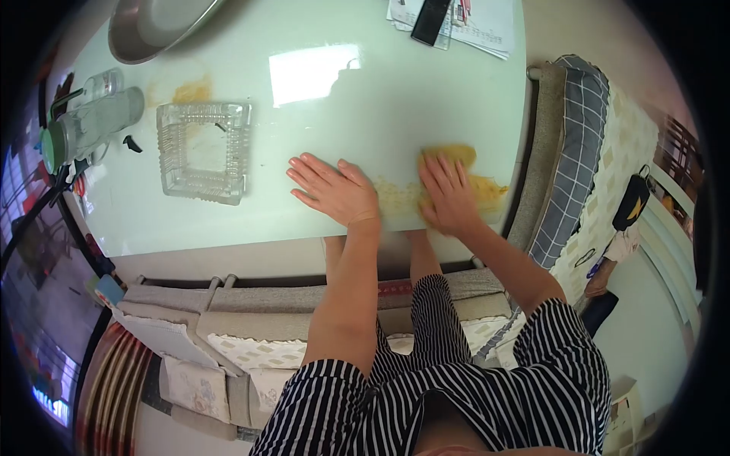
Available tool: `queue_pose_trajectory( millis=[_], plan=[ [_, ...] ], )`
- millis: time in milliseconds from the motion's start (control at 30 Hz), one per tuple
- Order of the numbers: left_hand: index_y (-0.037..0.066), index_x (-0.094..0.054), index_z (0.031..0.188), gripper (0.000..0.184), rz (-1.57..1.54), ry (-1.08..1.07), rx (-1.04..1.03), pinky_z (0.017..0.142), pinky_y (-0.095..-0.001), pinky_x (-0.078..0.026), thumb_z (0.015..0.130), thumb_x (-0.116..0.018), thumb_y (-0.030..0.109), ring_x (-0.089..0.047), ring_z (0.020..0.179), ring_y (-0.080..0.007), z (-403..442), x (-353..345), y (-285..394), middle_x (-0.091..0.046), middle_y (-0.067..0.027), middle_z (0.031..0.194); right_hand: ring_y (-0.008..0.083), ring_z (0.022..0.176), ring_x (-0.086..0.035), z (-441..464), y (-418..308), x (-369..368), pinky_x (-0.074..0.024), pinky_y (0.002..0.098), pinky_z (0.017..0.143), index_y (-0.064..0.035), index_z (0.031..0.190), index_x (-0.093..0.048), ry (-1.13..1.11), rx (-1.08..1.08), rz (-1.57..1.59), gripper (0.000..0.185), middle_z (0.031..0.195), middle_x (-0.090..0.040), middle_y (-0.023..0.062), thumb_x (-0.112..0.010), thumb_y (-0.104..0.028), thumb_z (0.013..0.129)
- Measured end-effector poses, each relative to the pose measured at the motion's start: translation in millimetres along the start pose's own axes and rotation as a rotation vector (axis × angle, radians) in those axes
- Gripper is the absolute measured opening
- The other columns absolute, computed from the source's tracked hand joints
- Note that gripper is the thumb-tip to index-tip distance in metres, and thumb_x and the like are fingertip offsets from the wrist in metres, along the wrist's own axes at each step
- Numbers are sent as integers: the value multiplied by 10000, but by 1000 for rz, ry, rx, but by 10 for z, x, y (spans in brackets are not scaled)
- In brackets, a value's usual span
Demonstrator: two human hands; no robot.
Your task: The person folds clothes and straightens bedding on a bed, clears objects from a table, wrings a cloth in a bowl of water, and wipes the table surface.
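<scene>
My left hand point(332, 190) lies palm down on the pale glass tabletop point(304, 140), its fingers stretched out and nothing in it. To the right, my right hand point(450, 194) presses on a yellow cloth point(461, 154), with its fingers over the near side of the cloth. Part of the cloth is hidden under the palm. Yellow marks point(397, 196) show on the table between the two hands, and a yellow patch point(488, 190) shows just right of my right hand. A square clear glass ashtray point(172, 152) stands left of my left hand.
Left of the ashtray are a glass bottle with a green lid point(103, 120) and a small black piece point(132, 144). A metal basin point(125, 34) sits at the far left; papers point(487, 30) and a black phone-like object point(431, 21) at the far right. Cushioned seats point(262, 308) border the near edge.
</scene>
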State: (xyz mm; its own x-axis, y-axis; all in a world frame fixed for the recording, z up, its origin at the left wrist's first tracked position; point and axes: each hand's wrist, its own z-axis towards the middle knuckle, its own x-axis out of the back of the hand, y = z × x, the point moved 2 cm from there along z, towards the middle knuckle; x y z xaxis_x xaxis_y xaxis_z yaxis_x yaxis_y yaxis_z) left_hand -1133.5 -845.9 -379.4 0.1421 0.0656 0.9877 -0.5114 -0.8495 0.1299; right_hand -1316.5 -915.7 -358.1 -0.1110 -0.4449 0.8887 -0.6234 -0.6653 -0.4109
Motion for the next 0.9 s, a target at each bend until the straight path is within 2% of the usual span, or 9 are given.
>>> queue_pose_trajectory(
  millis=[33,133,300,433,600,667,733,800,900],
  plan=[
    [-4,-178,1555,637,7,-11,1,1214,-540,-71,1025,-330,314,-111,1515,-377,-25,-2,-5,-139,-194,1635,351,1418,-347,515,-121,43,-271,556,1147,-36,1410,-473,172,-71,-8,670,1495,-421,150,-645,-255,800],
    [-3,-179,1555,632,25,-30,-19,1214,-539,-70,1030,-317,320,-99,1516,-378,-65,-33,-13,-134,-193,1637,311,1417,-360,1267,-469,-67,-265,513,1163,-22,1407,-484,269,16,76,622,1490,-447,149,-616,-233,836],
    [-34,-240,1527,631,3,21,-24,1212,-542,-87,1028,-298,349,-110,1512,-373,-69,-21,19,-188,-205,1618,313,1418,-353,1165,-300,-85,-273,513,1153,-59,1410,-493,245,173,72,607,1496,-442,119,-597,-226,836],
    [-16,-206,1547,634,50,15,-18,1211,-544,-92,1035,-287,349,-117,1512,-379,-86,-59,21,-163,-196,1629,351,1405,-360,580,607,300,-299,566,1115,-73,1427,-436,320,-264,-132,686,1489,-433,127,-634,-229,789],
    [-23,-246,1533,629,53,38,-10,1209,-545,-119,1024,-314,341,-141,1509,-370,-77,-42,44,-200,-199,1618,362,1421,-353,-557,641,42,-256,572,1150,-19,1429,-446,307,-413,-125,684,1488,-437,170,-627,-190,792],
    [-24,-251,1530,631,43,41,-7,1213,-533,-116,1023,-306,347,-148,1510,-356,-76,-26,63,-214,-193,1615,362,1420,-352,-798,274,-310,-240,562,1162,-5,1438,-433,336,-327,25,705,1485,-441,179,-621,-195,786],
    [-25,-256,1528,632,41,46,-3,1217,-520,-113,1022,-298,352,-155,1510,-342,-66,-29,54,-228,-187,1612,325,1422,-356,-595,-164,-366,-236,538,1171,-12,1427,-457,-75,-331,62,685,1473,-463,152,-615,-200,787],
    [-17,-251,1533,631,57,47,-4,1218,-514,-114,1026,-298,355,-161,1510,-331,-74,-48,34,-226,-186,1613,283,1413,-369,-189,-382,-278,-248,514,1172,-35,1402,-499,116,-14,90,653,1460,-480,124,-616,-241,794],
    [-9,-244,1538,630,83,56,-23,1221,-504,-107,1030,-295,361,-157,1512,-321,-81,-74,-2,-219,-180,1617,264,1395,-389,580,-182,53,-268,492,1160,-57,1370,-533,238,-40,-4,603,1454,-489,105,-605,-263,807]
  ],
)
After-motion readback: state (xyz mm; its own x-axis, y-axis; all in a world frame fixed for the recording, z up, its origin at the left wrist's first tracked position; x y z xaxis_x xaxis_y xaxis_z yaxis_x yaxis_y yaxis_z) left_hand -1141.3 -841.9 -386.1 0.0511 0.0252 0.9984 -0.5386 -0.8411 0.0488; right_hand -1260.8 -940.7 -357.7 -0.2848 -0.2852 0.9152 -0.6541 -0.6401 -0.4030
